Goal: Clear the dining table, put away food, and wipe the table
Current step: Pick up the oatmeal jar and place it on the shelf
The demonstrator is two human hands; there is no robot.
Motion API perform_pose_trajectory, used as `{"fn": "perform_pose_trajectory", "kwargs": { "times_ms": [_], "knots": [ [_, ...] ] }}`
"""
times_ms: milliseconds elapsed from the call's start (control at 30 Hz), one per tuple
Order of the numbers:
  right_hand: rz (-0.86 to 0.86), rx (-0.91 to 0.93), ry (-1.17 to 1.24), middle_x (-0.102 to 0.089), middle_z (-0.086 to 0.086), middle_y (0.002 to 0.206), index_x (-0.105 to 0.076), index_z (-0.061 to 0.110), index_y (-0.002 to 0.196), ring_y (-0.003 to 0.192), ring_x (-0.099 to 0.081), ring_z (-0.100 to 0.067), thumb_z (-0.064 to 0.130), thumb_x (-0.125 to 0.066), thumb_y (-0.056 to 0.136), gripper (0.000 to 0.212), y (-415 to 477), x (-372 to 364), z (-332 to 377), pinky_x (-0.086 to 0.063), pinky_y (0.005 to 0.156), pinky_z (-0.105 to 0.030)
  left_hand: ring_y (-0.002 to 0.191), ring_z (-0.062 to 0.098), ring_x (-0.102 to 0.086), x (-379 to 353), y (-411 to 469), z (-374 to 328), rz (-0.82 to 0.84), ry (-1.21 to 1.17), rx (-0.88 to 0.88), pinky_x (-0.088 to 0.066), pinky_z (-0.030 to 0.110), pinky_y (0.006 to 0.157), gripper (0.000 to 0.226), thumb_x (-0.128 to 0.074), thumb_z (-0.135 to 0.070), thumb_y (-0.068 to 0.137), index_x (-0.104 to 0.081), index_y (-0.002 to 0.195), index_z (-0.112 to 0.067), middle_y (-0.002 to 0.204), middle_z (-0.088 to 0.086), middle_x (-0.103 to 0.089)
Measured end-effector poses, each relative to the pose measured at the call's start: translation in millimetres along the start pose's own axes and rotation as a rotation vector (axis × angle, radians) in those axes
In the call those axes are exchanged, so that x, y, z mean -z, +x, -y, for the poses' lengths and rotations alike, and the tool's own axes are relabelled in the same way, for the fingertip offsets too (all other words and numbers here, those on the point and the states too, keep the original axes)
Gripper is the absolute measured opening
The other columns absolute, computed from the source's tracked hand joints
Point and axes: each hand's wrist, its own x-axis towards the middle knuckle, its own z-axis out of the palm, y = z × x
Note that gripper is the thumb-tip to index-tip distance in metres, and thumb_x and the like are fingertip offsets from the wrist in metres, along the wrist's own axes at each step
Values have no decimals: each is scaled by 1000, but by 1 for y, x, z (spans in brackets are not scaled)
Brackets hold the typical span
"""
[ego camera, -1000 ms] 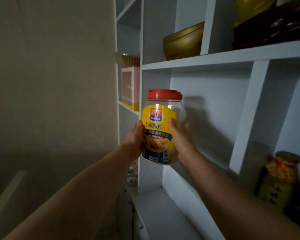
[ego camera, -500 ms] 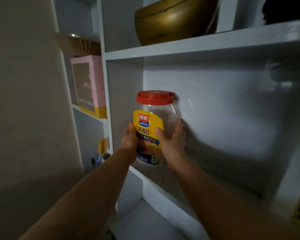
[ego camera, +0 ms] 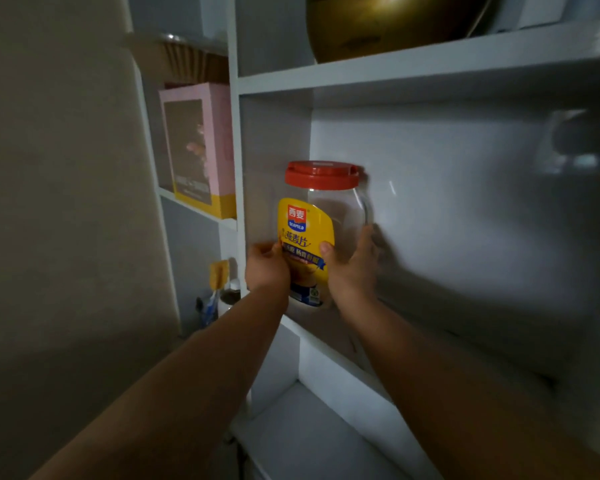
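Observation:
A clear plastic jar (ego camera: 329, 216) with a red lid and a yellow label stands upright inside a white shelf compartment (ego camera: 430, 174), near its left wall. My left hand (ego camera: 267, 268) grips the jar's lower left side and my right hand (ego camera: 352, 268) grips its lower right side, fingers wrapped behind it. The jar's base sits at or just above the shelf board (ego camera: 326, 337); I cannot tell whether it touches.
A gold bowl (ego camera: 388, 22) sits on the shelf above. To the left, a pink and yellow box (ego camera: 201, 150) stands in a narrower compartment, with a ribbed gold dish (ego camera: 191, 57) above it and small items (ego camera: 219, 289) below. A plain wall lies further left.
Both hands have carried the jar forward and deeper into the compartment. The view has come closer to the shelf.

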Motion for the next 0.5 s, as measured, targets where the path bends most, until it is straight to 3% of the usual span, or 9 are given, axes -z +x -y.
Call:
{"fn": "perform_pose_trajectory", "kwargs": {
  "times_ms": [100,167,233,333,400,500],
  "knots": [
    [-46,-66,-3,-22,-15,156,-16,7,151,144,-22,-28,30,-65,88,83,-12,-3,0,-23,115,-37,84,29,-60,18,-13,2,13,-16,23,-52,42,85,20,-47,-19,93,-64,99,-9,87,14,-62],
    [-67,-101,-14,-23,-19,154,-20,4,149,143,-23,-30,27,-63,89,78,-22,-2,-3,-22,114,-36,82,25,-54,31,-22,1,23,-58,49,-51,42,83,21,-46,-16,93,-63,103,-8,85,13,-58],
    [-62,-126,-3,-27,-20,151,-26,4,147,139,-28,-32,24,-61,89,71,-31,1,-6,-26,111,-38,81,24,-50,41,-33,-2,10,-64,48,-48,38,77,15,-46,-15,93,-60,86,-13,75,4,-52],
    [-14,-157,42,-28,-17,150,-28,7,146,139,-27,-30,23,-60,90,66,-49,0,-1,-29,108,-39,69,24,-42,60,-48,-4,-84,-37,46,-40,33,61,27,-45,-11,90,-49,63,-8,61,9,-43],
    [27,-133,82,-33,-18,147,-34,7,144,137,-28,-30,22,-59,90,61,-62,1,6,-30,107,-38,67,28,-55,72,-59,-4,-127,22,28,-48,36,64,27,-47,-17,90,-59,70,-4,64,14,-56],
    [118,-90,165,-51,-19,132,-52,6,129,124,-47,-35,20,-60,84,47,-90,-4,15,-41,102,-44,92,43,-66,97,-72,5,-186,68,54,-55,49,81,29,-50,-24,87,-69,96,-3,97,26,-68]
  ]
}}
